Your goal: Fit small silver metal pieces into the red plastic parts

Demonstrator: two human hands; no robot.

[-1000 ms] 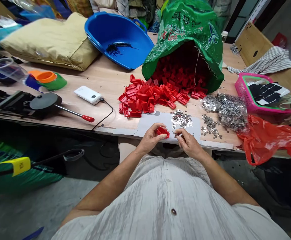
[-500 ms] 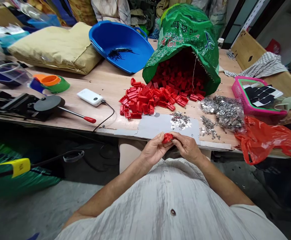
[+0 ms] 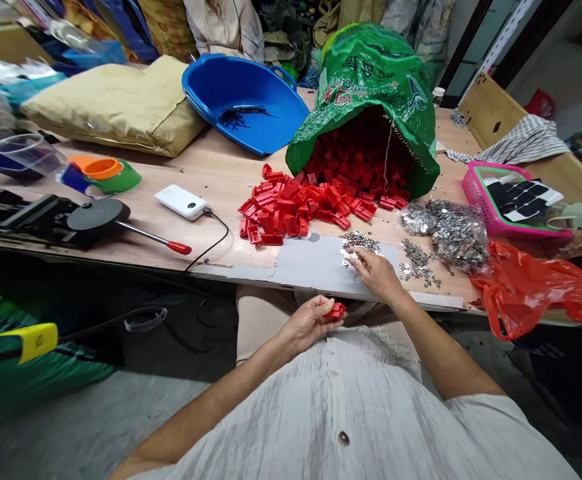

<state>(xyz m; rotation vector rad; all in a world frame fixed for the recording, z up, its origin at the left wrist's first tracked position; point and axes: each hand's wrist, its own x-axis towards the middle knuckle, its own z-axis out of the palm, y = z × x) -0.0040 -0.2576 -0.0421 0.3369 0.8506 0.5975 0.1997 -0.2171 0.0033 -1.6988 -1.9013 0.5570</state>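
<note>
My left hand [image 3: 315, 319] is closed on a small red plastic housing [image 3: 337, 311], held low in front of the table edge, above the lap. On the table, my right hand [image 3: 375, 270] reaches to the near side of a pile of small shiny metal pieces [image 3: 363, 240]. Its thumb and forefinger come together at the pile; whatever lies between the fingertips is too small to make out. Beneath that pile lies a grey sheet [image 3: 301, 263]. Beyond it is a heap of red plastic housings [image 3: 291, 203], spilling from a green woven sack [image 3: 371, 73].
Right of the sheet are loose metal pieces [image 3: 415, 260], a clear bag of metal pieces [image 3: 458, 233], a pink basket [image 3: 475, 193] and a red plastic bag [image 3: 545, 287]. Leftward stand a white power bank [image 3: 181, 201], a lever tool [image 3: 95, 217] and a blue basin [image 3: 271, 133].
My right hand has left the red housing and moved forward onto the metal pieces. My left hand keeps the housing, now slightly lower in view. The whole view has shifted a little.
</note>
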